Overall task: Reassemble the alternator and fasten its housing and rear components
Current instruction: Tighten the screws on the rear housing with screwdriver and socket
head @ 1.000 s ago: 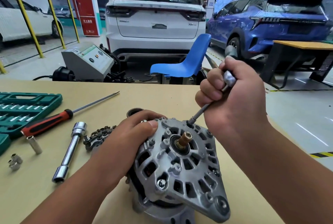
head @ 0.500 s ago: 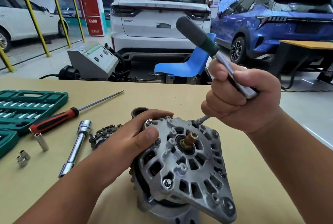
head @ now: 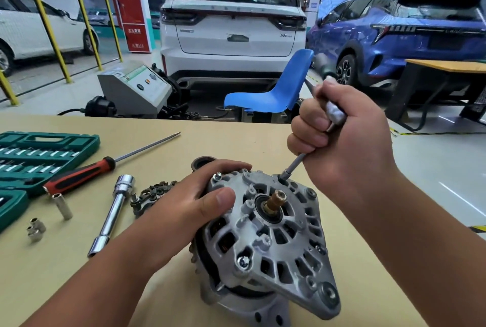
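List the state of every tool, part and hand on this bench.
alternator: tilted on the table, slotted housing face up.
left hand: grips the alternator's upper edge.
right hand: fist round the driver.
driver: slanted, tip set on the alternator's top edge.
red screwdriver: lying flat, unheld.
socket case: open.
chrome socket bar: lying flat, unheld.

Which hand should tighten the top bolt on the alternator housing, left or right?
Right. The right hand grips the driver, seated on the alternator at its top edge; the left hand only holds the alternator.
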`<state>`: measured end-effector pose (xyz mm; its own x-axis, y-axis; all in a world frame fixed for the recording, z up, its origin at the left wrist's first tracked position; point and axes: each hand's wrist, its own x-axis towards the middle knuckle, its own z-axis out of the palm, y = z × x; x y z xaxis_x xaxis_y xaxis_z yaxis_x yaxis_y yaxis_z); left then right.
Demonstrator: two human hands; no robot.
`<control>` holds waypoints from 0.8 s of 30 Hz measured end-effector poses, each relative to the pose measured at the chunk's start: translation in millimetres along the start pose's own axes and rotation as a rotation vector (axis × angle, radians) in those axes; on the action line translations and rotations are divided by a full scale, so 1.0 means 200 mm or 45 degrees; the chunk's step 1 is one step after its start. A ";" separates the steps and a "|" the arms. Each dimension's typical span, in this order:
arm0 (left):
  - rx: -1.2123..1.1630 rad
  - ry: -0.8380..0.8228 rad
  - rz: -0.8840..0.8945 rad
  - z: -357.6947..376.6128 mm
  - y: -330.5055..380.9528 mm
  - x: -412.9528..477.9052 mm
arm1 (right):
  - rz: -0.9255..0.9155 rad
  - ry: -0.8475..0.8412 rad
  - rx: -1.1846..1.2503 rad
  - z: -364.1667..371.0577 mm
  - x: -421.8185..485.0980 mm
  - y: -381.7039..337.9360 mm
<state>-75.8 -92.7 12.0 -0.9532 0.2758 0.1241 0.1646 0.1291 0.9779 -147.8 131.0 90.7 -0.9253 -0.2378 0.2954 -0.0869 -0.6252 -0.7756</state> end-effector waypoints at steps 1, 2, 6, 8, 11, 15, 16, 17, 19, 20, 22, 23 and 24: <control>0.002 0.000 -0.004 0.00 0.00 0.00 | 0.065 -0.152 -0.015 -0.02 0.01 -0.02; 0.005 -0.001 -0.007 0.00 0.01 0.00 | 0.134 -0.316 -0.031 -0.05 0.02 -0.03; 0.017 0.003 0.000 0.00 0.01 0.00 | 0.303 -0.799 -0.002 -0.13 0.05 -0.06; 0.008 0.004 -0.002 0.00 0.00 0.01 | 0.371 -0.916 0.022 -0.14 0.07 -0.07; -0.014 0.000 -0.009 -0.01 -0.01 0.01 | 0.363 -0.878 0.077 -0.14 0.07 -0.06; -0.020 0.003 -0.002 0.00 -0.01 0.01 | 0.186 -0.358 0.091 -0.08 0.05 -0.02; -0.021 0.004 -0.001 0.00 -0.01 0.01 | 0.124 -0.175 0.107 -0.06 0.04 -0.01; -0.025 0.004 -0.001 0.00 -0.01 0.01 | 0.061 -0.009 0.115 -0.03 0.03 0.01; -0.026 0.002 0.000 0.00 -0.02 0.01 | -0.034 0.203 0.104 0.01 0.02 0.03; -0.025 0.002 0.002 0.00 -0.02 0.01 | -0.054 0.249 0.094 0.02 0.01 0.03; -0.030 0.014 0.004 0.00 -0.02 0.01 | -0.039 0.236 0.076 0.03 0.00 0.03; -0.031 0.020 0.006 0.01 -0.01 0.01 | -0.019 0.185 0.061 0.02 0.00 0.02; -0.032 0.021 0.008 0.01 -0.01 0.01 | 0.006 0.106 0.044 0.01 0.00 0.01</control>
<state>-77.0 -91.2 9.2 -0.9563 0.2607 0.1324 0.1640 0.1033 0.9810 -146.7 128.7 90.2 -0.9534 -0.1792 0.2429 -0.0708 -0.6495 -0.7570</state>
